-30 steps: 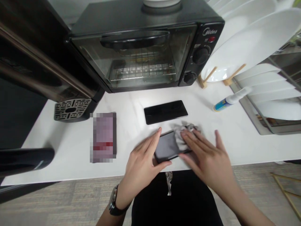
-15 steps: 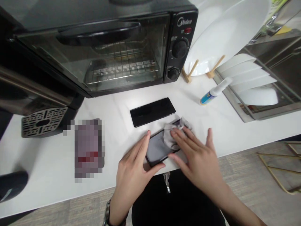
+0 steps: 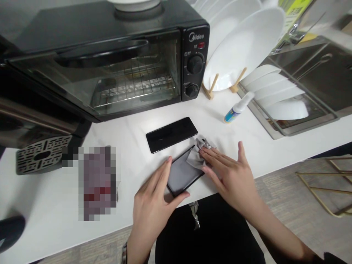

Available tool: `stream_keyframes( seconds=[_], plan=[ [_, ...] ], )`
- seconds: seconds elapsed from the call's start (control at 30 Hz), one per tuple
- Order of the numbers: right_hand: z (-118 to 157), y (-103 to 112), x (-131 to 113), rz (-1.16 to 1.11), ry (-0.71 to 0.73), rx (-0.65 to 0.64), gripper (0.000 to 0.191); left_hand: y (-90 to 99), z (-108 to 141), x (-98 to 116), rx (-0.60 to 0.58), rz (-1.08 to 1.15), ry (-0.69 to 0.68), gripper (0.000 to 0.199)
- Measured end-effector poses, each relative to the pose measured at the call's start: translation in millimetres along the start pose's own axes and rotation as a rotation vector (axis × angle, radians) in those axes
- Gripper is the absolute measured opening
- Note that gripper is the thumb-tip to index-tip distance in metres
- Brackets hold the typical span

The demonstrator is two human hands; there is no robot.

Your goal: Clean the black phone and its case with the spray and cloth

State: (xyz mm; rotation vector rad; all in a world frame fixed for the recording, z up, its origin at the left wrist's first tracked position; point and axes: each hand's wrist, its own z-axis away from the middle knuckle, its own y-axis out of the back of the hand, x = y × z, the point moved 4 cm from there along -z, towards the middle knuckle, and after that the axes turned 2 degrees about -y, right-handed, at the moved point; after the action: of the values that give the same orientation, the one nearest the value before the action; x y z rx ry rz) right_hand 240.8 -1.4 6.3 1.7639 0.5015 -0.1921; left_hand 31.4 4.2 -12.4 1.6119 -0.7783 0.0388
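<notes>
While the case (image 3: 181, 174) lies on the near side of the phone (image 3: 172, 134), its long axis slanting roughly like the phone's, the left hand (image 3: 152, 198) clasps its left end between thumb and fingers. The right hand (image 3: 233, 174) holds the cloth (image 3: 195, 159) pressed to the other end.

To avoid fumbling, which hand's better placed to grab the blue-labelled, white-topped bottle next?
Your right hand, probably: it's nearer the bottle, though it holds the crumpled grey cloth. Your left hand is farther away, holding one end of the flat, black-rimmed grey rectangular slab.
</notes>
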Motion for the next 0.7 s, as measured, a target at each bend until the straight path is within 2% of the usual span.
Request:
stream_keyframes(
  seconds=[0.03,0.13,0.2,0.3,0.37,0.4,0.5,0.57,0.6,0.7],
  plan=[
    [1.9,0.8,-3.1,0.011,0.018,0.013,0.049,0.1,-0.4,0.1,-0.001,-0.004,-0.001,0.094],
    [13.5,-3.7,-24.5,-0.058,0.206,-0.008,0.061,0.3,-0.9,-0.9,-0.002,0.0,0.011,0.089],
    [17.3,-4.8,-27.9,-0.107,0.264,-0.027,0.054,0.2,-0.9,-1.6,0.006,-0.007,0.015,0.087],
    [12.0,0.7,-8.4,-0.04,0.089,0.043,0.036,-0.1,-1.1,-1.7,0.028,-0.037,0.001,0.086],
    [9.8,2.7,-0.8,0.019,-0.001,0.098,0.039,-0.2,-1.4,-1.5,0.04,-0.049,-0.007,0.085],
    [10.3,1.2,-3.2,0.029,0.01,0.106,0.044,0.0,-1.4,-1.8,0.044,-0.049,-0.003,0.086],
    [16.0,-11.4,-25.8,-0.049,0.221,0.039,0.067,-0.2,-1.1,-3.3,0.029,-0.027,0.029,0.086],
    [16.5,-18.6,-35.0,-0.135,0.35,-0.026,0.064,-0.8,-1.1,-4.3,0.011,-0.007,0.054,0.085],
    [13.6,-20.7,-33.5,-0.159,0.358,-0.048,0.059,-1.0,-1.4,-4.3,0.006,0.0,0.058,0.086],
    [-2.6,-21.8,-13.9,-0.086,0.153,0.007,0.044,-1.4,-2.7,-3.5,0.014,0.005,0.057,0.098]
  ],
)
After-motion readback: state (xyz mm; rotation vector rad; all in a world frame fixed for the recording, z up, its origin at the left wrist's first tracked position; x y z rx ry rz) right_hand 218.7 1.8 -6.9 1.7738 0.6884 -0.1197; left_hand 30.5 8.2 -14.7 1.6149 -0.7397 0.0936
